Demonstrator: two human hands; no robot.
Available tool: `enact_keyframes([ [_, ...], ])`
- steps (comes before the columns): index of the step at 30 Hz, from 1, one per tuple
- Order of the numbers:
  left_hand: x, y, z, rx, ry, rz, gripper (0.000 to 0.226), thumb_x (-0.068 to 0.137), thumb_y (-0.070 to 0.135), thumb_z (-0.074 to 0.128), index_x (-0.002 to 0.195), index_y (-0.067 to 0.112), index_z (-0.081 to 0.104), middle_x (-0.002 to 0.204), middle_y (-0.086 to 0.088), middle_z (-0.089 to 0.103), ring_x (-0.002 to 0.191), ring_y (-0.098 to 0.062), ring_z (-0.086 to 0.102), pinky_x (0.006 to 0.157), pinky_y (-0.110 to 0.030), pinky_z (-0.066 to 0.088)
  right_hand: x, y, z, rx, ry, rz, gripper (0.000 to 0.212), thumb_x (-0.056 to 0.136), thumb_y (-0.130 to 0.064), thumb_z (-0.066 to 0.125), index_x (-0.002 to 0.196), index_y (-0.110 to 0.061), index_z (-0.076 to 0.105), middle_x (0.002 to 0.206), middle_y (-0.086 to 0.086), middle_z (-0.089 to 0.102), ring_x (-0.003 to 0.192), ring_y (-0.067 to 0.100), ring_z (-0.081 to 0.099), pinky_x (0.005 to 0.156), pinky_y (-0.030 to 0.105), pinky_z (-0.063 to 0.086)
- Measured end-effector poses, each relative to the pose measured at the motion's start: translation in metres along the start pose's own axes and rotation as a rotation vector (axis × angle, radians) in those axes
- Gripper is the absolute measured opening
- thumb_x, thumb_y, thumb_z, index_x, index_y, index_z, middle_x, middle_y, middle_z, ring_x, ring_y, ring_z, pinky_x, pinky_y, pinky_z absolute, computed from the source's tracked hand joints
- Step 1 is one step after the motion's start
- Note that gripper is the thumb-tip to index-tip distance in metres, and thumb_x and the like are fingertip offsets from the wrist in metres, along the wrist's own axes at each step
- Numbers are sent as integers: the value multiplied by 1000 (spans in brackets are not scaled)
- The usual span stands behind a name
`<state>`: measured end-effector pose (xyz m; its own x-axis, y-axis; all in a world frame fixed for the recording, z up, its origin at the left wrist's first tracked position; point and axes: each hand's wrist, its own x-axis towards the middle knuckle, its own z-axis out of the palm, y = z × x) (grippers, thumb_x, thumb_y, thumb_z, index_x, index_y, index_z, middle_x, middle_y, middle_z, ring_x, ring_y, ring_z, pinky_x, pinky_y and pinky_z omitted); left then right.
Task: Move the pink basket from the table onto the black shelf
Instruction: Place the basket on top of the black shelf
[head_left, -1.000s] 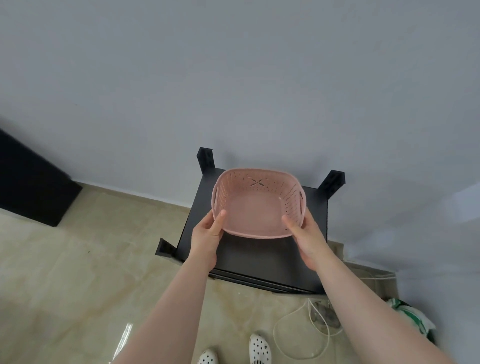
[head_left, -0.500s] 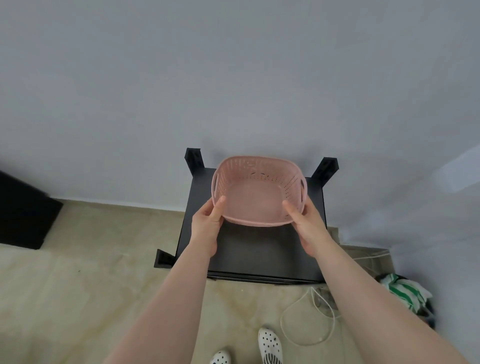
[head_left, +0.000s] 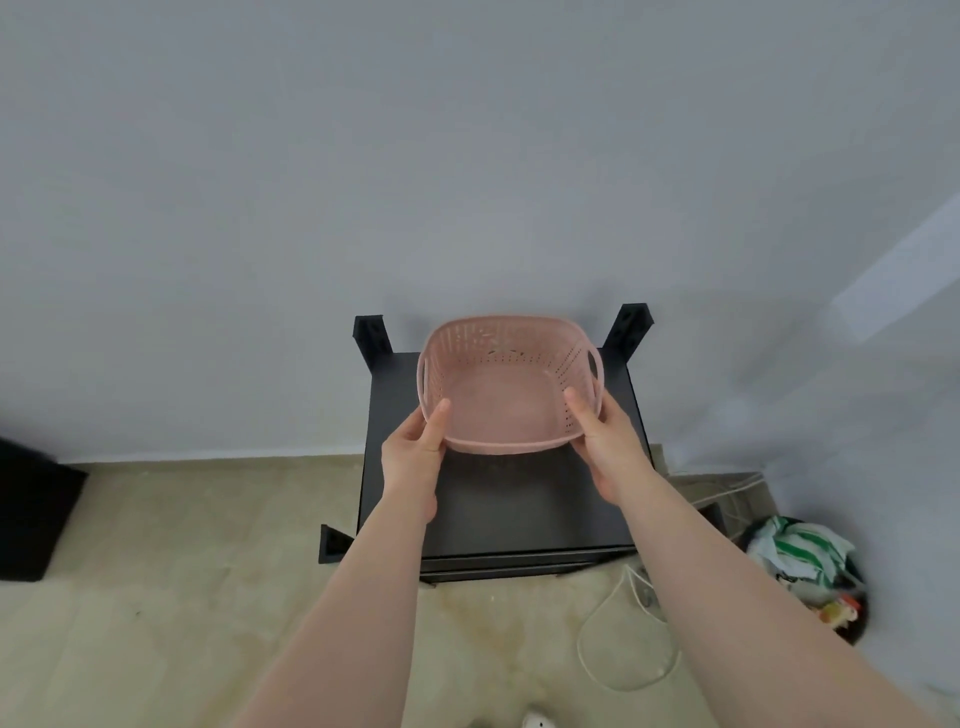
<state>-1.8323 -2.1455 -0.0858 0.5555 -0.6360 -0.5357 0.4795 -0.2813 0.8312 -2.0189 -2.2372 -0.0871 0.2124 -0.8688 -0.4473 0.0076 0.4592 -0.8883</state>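
Both hands, left (head_left: 413, 457) and right (head_left: 605, 441), grip the pink basket (head_left: 506, 384) rim above the black shelf (head_left: 498, 504); contact unclear.

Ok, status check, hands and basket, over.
Left hand and right hand gripping pink basket by near rim. Basket over black shelf. Shelf top clear.

The empty, perforated pink basket (head_left: 506, 387) is held upright, tilted slightly, above the rear of the black shelf (head_left: 519, 499) by the wall.

The black shelf (head_left: 498, 499) stands on the tiled floor (head_left: 156, 597) against the wall; a white cord (head_left: 613, 660) lies beside it.
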Motion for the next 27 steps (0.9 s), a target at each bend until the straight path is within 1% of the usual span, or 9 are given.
enact_keyframes([
  [4, 2, 0, 0, 6, 9, -8, 42, 85, 32, 73, 123, 16, 69, 112, -1, 75, 109, -18, 68, 103, -34, 49, 1, 3, 1, -10, 14, 5, 61, 88, -47, 70, 144, -26, 56, 138, -1, 66, 130, 23, 58, 115, 49, 42],
  [5, 2, 1, 0, 10, 11, -6, 42, 85, 33, 73, 123, 16, 69, 112, -1, 75, 110, -18, 68, 103, -34, 49, 1, 3, 1, -18, 13, 4, 61, 88, -48, 69, 143, -26, 56, 138, -1, 66, 130, 23, 58, 115, 49, 42],
  [8, 3, 3, 0, 21, 14, 3, 42, 83, 35, 74, 121, 17, 70, 110, 0, 75, 109, -18, 67, 102, -35, 49, 2, 4, 1, -20, 7, 1, 56, 91, -45, 67, 142, -26, 56, 136, -1, 66, 128, 22, 59, 113, 47, 44],
  [14, 3, 2, 1, 29, 27, 3, 37, 82, 37, 74, 115, 21, 72, 109, 0, 75, 109, -20, 67, 103, -38, 49, 4, 4, -1, -28, 3, 23, 55, 94, -41, 64, 145, -25, 54, 136, -1, 65, 127, 22, 59, 110, 44, 47],
  [17, 2, 1, 0, 24, 30, 11, 39, 82, 37, 74, 117, 19, 72, 109, 0, 75, 109, -19, 67, 103, -37, 49, 4, 3, -1, -27, 5, 22, 54, 94, -40, 65, 145, -24, 54, 135, -1, 66, 125, 21, 61, 109, 42, 48],
  [21, 1, 2, 1, 24, 30, 13, 38, 82, 38, 74, 115, 21, 73, 108, 1, 75, 110, -19, 66, 103, -37, 49, 5, 2, -2, -41, -14, 20, 53, 94, -41, 65, 143, -25, 56, 135, -2, 67, 126, 22, 61, 109, 43, 48],
  [24, 0, 1, 2, 22, 32, 27, 38, 82, 38, 74, 115, 20, 73, 108, 2, 75, 109, -18, 67, 102, -36, 49, 5, -1, -2, -42, -12, 19, 52, 95, -40, 64, 144, -25, 56, 134, -1, 67, 125, 21, 62, 108, 41, 49],
  [27, 0, 0, 3, 21, 33, 29, 37, 82, 38, 74, 115, 20, 73, 107, 3, 75, 109, -17, 67, 103, -36, 49, 4, -2, -2, -47, -18, 22, 52, 95, -41, 64, 143, -25, 56, 134, -2, 67, 125, 21, 61, 110, 43, 47],
])
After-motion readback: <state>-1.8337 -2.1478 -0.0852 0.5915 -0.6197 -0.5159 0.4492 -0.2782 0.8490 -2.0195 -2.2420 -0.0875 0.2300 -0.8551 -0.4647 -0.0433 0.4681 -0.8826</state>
